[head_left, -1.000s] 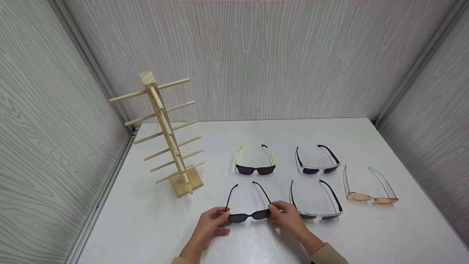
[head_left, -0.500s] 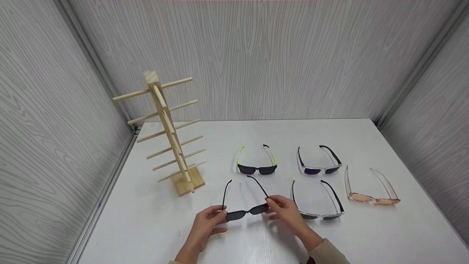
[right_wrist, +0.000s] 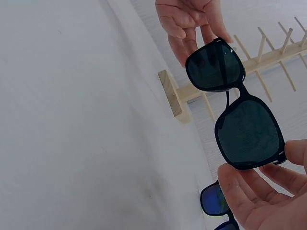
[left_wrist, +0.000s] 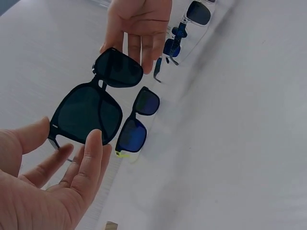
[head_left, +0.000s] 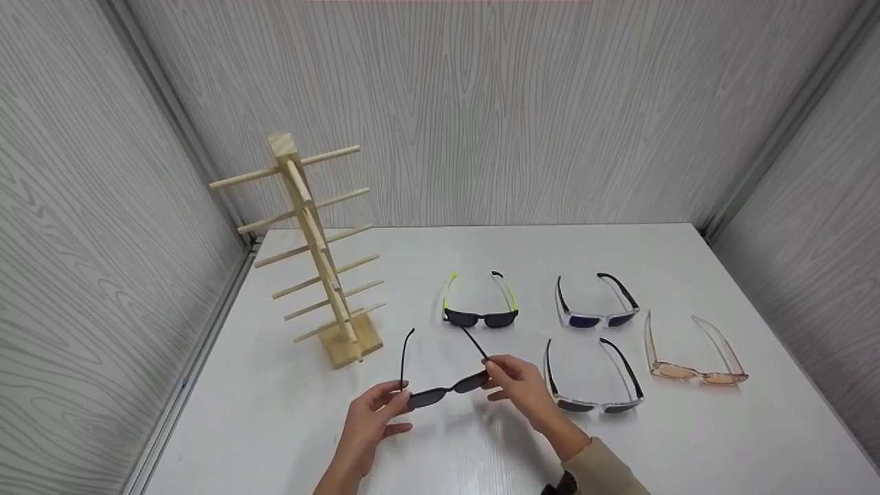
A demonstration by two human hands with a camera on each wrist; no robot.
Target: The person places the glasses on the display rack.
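Note:
Both hands hold one pair of black sunglasses (head_left: 427, 397) with dark lenses, its temples unfolded and pointing away from me. My left hand (head_left: 371, 421) pinches the left hinge corner between thumb and fingers. At the opposite corner my right hand (head_left: 519, 386) pinches the frame, a little higher, so the sunglasses tilt. In the left wrist view the dark lenses (left_wrist: 86, 112) face the camera, with the left thumb at one corner. The right wrist view shows the right fingertips (right_wrist: 229, 179) at the near lens's edge.
A wooden rack (head_left: 320, 247) with several pegs stands at the left. Black-and-yellow sunglasses (head_left: 481, 318) lie behind the hands. Clear-framed sunglasses with blue lenses (head_left: 584, 321), another clear-framed pair (head_left: 598, 407) and pink-orange glasses (head_left: 698, 373) lie rightward. Panelled walls (head_left: 495, 117) enclose the white table.
Both hands have lifted the black sunglasses off the table and shifted them left, toward the rack. The right side of the frame has risen, tilting it. The other glasses stay put.

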